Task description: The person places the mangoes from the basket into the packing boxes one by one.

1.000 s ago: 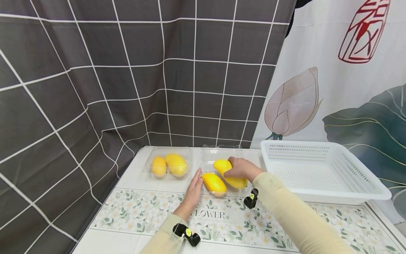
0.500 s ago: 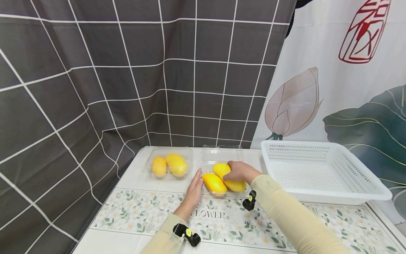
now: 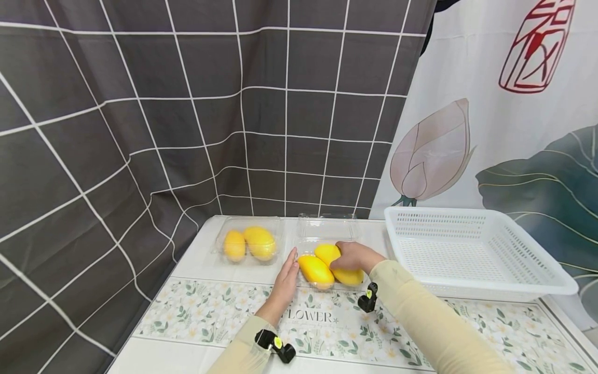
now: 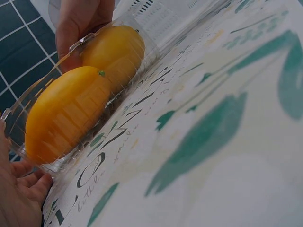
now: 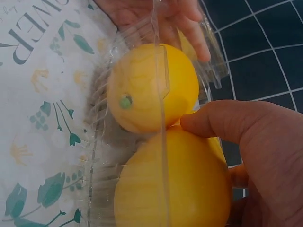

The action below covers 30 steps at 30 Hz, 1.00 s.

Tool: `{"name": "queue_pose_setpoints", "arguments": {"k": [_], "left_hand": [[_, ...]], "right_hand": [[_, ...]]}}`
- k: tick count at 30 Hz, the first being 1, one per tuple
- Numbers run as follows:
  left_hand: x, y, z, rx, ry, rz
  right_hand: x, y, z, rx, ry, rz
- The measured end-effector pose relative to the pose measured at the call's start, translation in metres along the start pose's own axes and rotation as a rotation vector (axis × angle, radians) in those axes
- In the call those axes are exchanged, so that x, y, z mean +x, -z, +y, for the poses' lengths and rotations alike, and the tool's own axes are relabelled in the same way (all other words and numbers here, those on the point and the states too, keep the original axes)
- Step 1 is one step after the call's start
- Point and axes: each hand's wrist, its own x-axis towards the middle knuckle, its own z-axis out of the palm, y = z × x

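Note:
Two yellow mangoes lie side by side in a clear plastic clamshell box [image 3: 327, 227] whose lid stands raised at the back. My right hand [image 3: 357, 256] grips the right mango [image 5: 175, 184], thumb on its near side and fingers round the far side. The left mango [image 3: 315, 270] leans close against it in the box. My left hand [image 3: 284, 283] rests with fairly straight fingers along the box's left wall; in the left wrist view its fingertips [image 4: 40, 187] are right at the box's lower edge.
To the left stands another clear clamshell box [image 3: 224, 226] with several yellow mangoes [image 3: 260, 243] inside. A white perforated basket [image 3: 467, 288] stands at the right. A flower-print runner [image 3: 196, 311] crosses the white table, with a dark grid curtain [image 3: 261, 114] behind.
My right hand has lowered the right mango slightly into the box, beside the left mango. My left hand has stayed at the box's left side.

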Motion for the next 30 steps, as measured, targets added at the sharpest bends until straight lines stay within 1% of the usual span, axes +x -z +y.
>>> {"name": "queue_pose_setpoints", "arguments": {"k": [13,15,18,22,27,29,30], "left_hand": [[0.001,0.002,-0.001,-0.027,0.008,-0.012],[0.002,0.003,-0.001,-0.025,0.003,-0.014],[0.003,0.004,0.001,-0.02,0.016,-0.022],[0.006,0.009,0.006,-0.011,0.036,-0.011],[0.012,0.016,0.014,0.003,0.0,0.011],[0.016,0.017,0.016,-0.002,-0.002,0.009],[0.018,0.017,0.017,-0.005,0.008,0.008]], "right_hand": [[-0.003,-0.003,0.001,0.036,-0.013,-0.011],[-0.004,-0.003,0.001,0.032,-0.01,-0.011],[-0.004,0.001,0.002,0.013,0.008,0.003],[-0.005,0.009,0.001,0.0,0.03,0.072],[-0.006,0.02,0.0,0.054,0.024,0.229],[-0.005,0.022,0.001,0.078,0.016,0.286],[-0.005,0.023,0.002,0.089,0.01,0.308]]}}
